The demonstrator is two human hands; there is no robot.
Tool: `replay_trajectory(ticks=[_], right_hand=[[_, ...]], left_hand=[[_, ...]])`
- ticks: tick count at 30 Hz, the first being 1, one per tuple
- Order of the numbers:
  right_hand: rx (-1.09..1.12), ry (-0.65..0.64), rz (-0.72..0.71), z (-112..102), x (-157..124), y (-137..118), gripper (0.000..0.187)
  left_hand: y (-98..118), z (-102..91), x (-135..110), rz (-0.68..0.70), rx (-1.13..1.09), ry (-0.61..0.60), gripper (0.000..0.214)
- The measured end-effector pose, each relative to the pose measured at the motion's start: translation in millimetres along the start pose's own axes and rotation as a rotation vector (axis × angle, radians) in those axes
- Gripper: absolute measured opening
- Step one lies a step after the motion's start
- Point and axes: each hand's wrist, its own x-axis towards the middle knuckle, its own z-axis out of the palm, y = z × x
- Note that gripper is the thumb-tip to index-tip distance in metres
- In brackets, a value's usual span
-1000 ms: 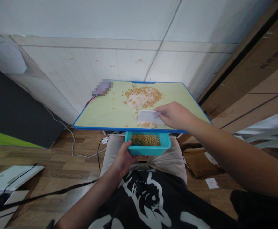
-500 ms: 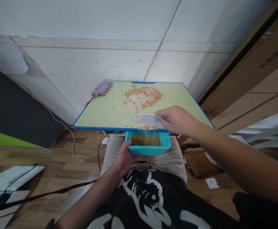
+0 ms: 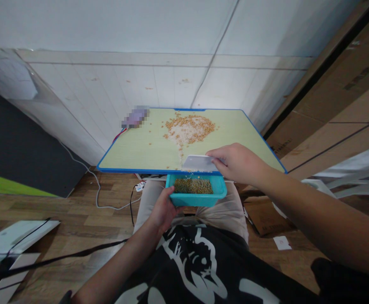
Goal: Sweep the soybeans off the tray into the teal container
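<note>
Blue-edged table (image 3: 241,131) stands by the wall (image 3: 108,29), with open surface right of the loose grain pile (image 3: 189,128). Right hand (image 3: 235,161) clamps a white scraper (image 3: 200,163) at the near edge (image 3: 146,171); left hand (image 3: 163,209) grips the turquoise tub (image 3: 198,200), part-filled with grain (image 3: 193,186), just below that edge. Carton print (image 3: 358,79) is unreadable.

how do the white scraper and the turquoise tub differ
Shape: the white scraper is a thin, flat piece; the turquoise tub is an open box with walls.
Place: the scraper is at the near edge of the tabletop; the tub is below that edge.
Hold: the right hand grips the scraper, the left hand the tub.
Shared: each is held one-handed.
</note>
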Motion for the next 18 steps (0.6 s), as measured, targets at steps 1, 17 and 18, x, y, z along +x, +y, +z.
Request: replay_trajectory(ticks=[1,17,18], right_hand=[[-0.002,0.004,0.001,-0.4,0.0,0.2,0.024],[0.007,0.080,0.220,-11.2,25.8,46.1,0.032],[0.019,0.071,0.246,-10.8,27.8,52.2,0.032]], left_hand=[[-0.1,-0.2,0.7,-0.002,0.000,-0.004,0.049],[0.7,-0.6,1.1,-0.049,-0.046,0.056,0.039],[1.7,0.4,0.1,-0.054,-0.048,0.062,0.039]])
